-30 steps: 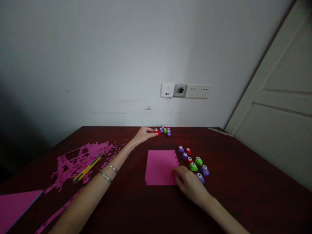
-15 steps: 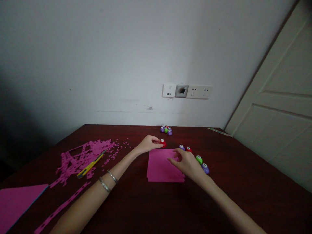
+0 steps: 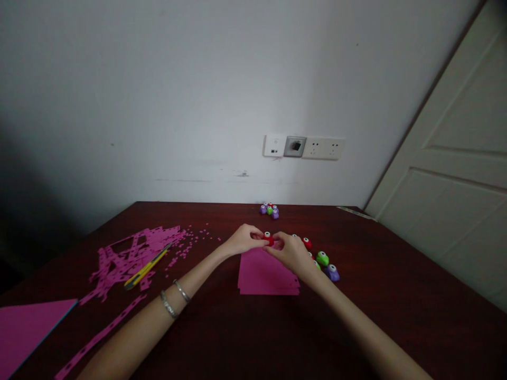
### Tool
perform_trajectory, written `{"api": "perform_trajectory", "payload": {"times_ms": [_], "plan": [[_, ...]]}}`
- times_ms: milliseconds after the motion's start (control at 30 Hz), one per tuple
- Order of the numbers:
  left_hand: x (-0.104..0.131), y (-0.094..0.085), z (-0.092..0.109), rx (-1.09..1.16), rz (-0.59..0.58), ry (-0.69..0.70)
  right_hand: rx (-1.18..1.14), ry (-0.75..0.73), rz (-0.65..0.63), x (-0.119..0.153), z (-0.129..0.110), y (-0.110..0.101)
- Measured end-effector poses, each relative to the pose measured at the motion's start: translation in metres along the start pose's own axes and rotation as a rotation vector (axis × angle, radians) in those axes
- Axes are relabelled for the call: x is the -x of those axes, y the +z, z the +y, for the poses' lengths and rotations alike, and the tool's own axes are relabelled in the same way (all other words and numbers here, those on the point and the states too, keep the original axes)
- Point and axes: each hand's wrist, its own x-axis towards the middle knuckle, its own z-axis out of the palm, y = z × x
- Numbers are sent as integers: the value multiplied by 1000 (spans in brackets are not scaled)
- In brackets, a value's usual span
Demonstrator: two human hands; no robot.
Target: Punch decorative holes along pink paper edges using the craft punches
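Note:
A small red punch (image 3: 268, 238) with a white eye-like top is over the back edge of a stack of pink paper sheets (image 3: 267, 272). My left hand (image 3: 245, 238) pinches the punch from the left. On its other side, the thumb and fingers of my right hand (image 3: 291, 252) close around it. Beside and partly behind my right hand lie more such pieces: a red one (image 3: 307, 243), a green one (image 3: 322, 258) and a purple one (image 3: 332, 273). The contact between punch and paper is partly hidden by my fingers.
Pink paper scraps (image 3: 130, 253) lie at the left with a yellow cutter (image 3: 146, 267) on them. A pink sheet (image 3: 31, 332) is at the near left. Several small coloured pieces (image 3: 270, 210) cluster near the wall (image 3: 198, 105).
My left hand has moved slightly right and nearer with the red punch, onto the paper's back edge. My right hand has moved up and left and taken hold of the punch too.

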Motion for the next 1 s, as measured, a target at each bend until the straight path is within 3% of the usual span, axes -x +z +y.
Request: {"api": "perform_trajectory", "payload": {"times_ms": [467,633,833,1000], "plan": [[0,6,-1,-26,-7,-18,261,-35,-46,2,-11,-2],[0,-13,2,-151,-120,57,214,5,-78,5,-4,-10],[-5,-45,-30,-453,-123,35,137,88,-132,30,6,-20],[-8,-46,-54,-482,-164,-29,101,121,-173,53,10,-16]]}}
